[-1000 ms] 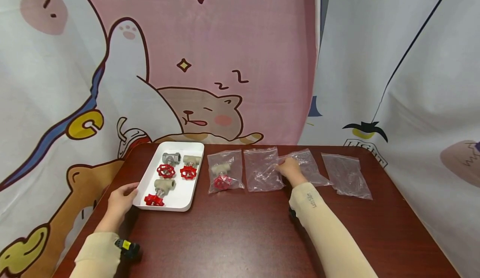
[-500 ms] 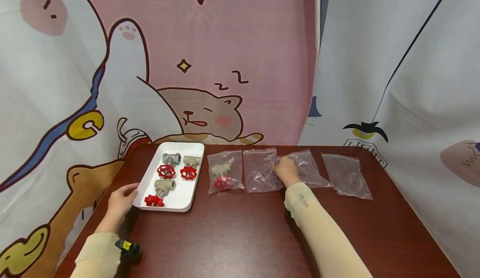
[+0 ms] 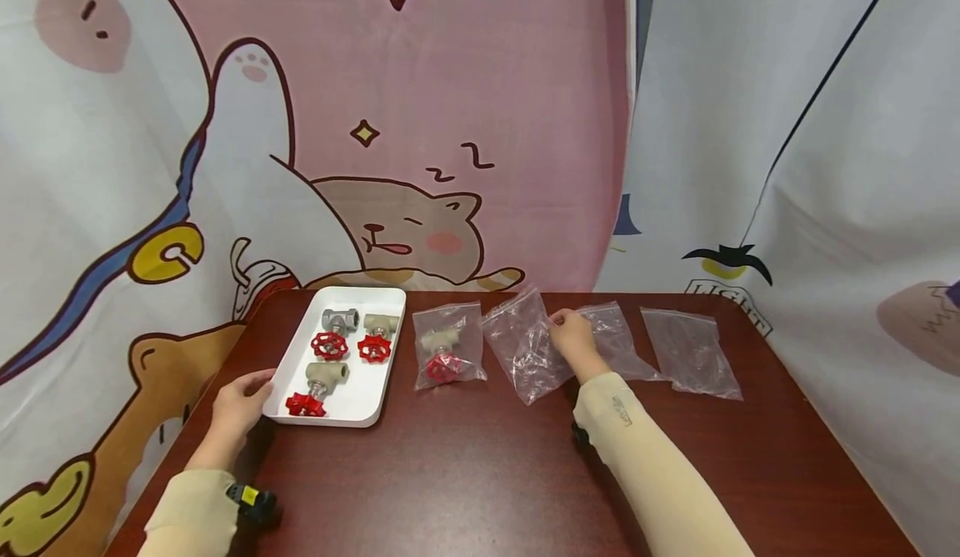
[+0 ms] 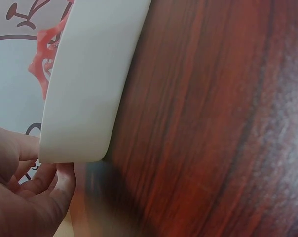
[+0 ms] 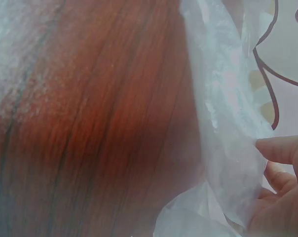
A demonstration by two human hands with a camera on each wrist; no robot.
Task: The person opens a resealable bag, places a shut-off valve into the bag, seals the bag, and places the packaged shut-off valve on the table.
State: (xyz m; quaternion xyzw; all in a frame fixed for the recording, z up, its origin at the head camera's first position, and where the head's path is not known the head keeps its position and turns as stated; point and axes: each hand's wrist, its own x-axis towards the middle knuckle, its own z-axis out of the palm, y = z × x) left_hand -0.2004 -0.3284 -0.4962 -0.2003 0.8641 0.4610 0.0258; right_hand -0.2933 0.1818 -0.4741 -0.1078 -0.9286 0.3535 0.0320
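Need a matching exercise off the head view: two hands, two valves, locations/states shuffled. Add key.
Column 1
1. Left hand
2. Right hand
3. Grey-bodied valve
4. Bagged valve

Column 2
A. Inside the clear zip bag nearest the tray
B. In the white tray, with two beige-bodied valves
C. Pinching the second zip bag from the left
D. Holding the tray's near left corner

Pairs: 1-D, 2-C, 3-B, 4-A
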